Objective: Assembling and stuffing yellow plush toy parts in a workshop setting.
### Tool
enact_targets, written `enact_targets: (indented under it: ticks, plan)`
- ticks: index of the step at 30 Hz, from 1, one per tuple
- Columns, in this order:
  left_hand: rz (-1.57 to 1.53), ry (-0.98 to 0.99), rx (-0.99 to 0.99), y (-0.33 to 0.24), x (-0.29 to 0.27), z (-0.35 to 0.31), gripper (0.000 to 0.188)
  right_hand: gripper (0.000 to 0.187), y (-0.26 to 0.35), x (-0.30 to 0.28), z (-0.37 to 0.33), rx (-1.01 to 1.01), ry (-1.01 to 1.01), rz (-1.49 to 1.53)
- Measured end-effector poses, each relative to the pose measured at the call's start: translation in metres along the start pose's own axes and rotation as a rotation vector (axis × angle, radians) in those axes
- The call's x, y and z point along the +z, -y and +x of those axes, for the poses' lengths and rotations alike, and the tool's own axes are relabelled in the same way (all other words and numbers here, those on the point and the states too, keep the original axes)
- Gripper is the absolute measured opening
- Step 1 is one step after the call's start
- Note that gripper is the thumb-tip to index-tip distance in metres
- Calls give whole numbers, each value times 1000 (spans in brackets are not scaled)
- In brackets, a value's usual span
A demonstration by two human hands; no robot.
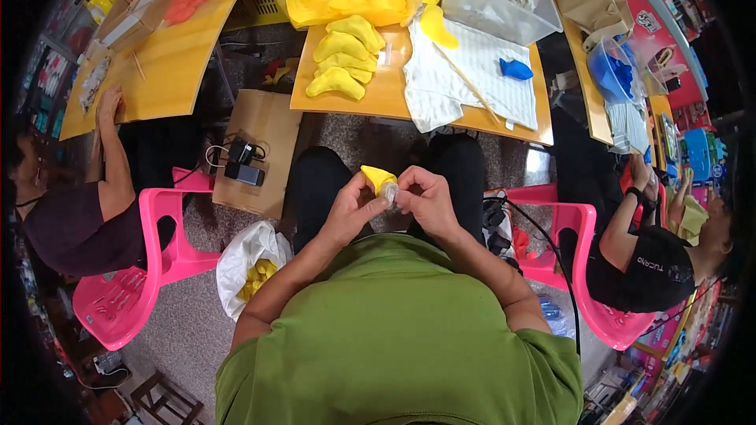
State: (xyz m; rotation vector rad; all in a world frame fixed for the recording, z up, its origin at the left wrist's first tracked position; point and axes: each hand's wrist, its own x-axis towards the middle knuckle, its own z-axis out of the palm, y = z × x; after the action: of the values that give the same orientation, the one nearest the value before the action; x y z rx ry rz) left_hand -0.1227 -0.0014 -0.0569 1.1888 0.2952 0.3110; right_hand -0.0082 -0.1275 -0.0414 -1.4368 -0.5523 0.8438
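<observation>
Above my lap, my left hand is closed on a small yellow cloth piece with a pointed end. A crumpled whitish wad sits at its near side, between my two hands. The fingers of my right hand pinch that wad where it meets the cloth. On the table in front of me lie several stuffed yellow banana shapes in a row. A flat yellow banana-shaped cloth rests by a white towel, and a thin wooden stick lies across the towel.
Beyond stand a clear bin of yellow pieces and another bin of greyish wads. A blue fish-shaped piece is on the towel. A white bag is at my left. Co-workers sit on pink chairs on both sides.
</observation>
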Motion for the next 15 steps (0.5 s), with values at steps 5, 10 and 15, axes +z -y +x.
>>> enact_targets:
  ticks: [5, 10, 15]
  plan:
    - [-111, -92, -137, -8, 2, -1, 20, 15, 8, 2, -5, -242, 95, -229]
    - [29, -155, -108, -1, 3, -3, 14, 16, 15, 0, -8, -300, 209, -287]
    - [55, -284, -103, 7, 5, -5, 5, 17, 15, 2, -10, -435, 149, -456]
